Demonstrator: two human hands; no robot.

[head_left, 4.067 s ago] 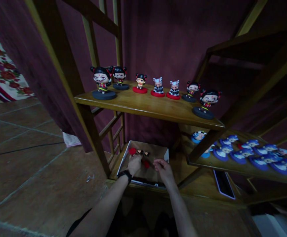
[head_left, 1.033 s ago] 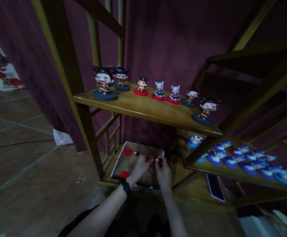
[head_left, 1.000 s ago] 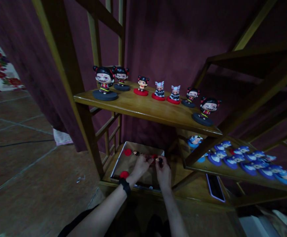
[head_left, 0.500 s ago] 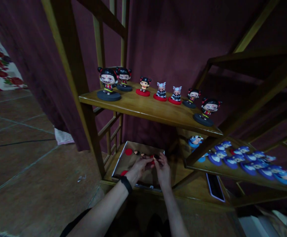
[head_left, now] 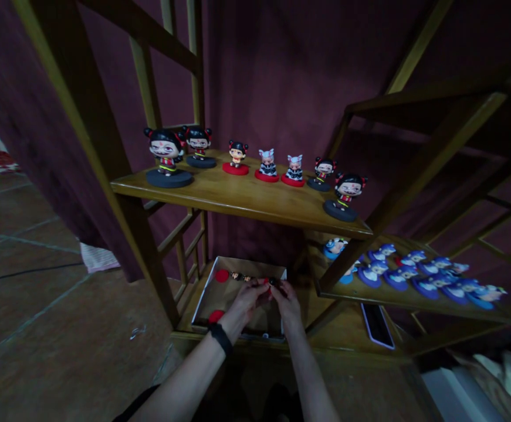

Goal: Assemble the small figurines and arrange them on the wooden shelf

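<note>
My left hand (head_left: 248,300), with a dark band on the wrist, and my right hand (head_left: 287,302) meet over a shallow cardboard box (head_left: 203,288) on the bottom shelf. Between their fingertips is a small black-haired figurine (head_left: 273,282), with red showing beside it. Fingers of both hands are closed around it and partly hide it. Inside the box, small dark-haired figurines (head_left: 240,277) lie in a row near the back wall. A red disc (head_left: 222,275) lies at the far left of the box, and another red disc (head_left: 216,316) is near my left wrist.
Above the box, a wooden shelf (head_left: 255,202) carries several figurines on round bases, such as a large black-haired one (head_left: 165,153). Several blue and purple figurines (head_left: 399,276) stand on the right shelf. A phone (head_left: 377,325) lies below them. Slanting posts (head_left: 356,246) frame the shelves.
The whole view has shifted, so shelf and figurines on it appear further left. My hands stay at the box, still closed on the small figurine, whose black head has tilted slightly.
</note>
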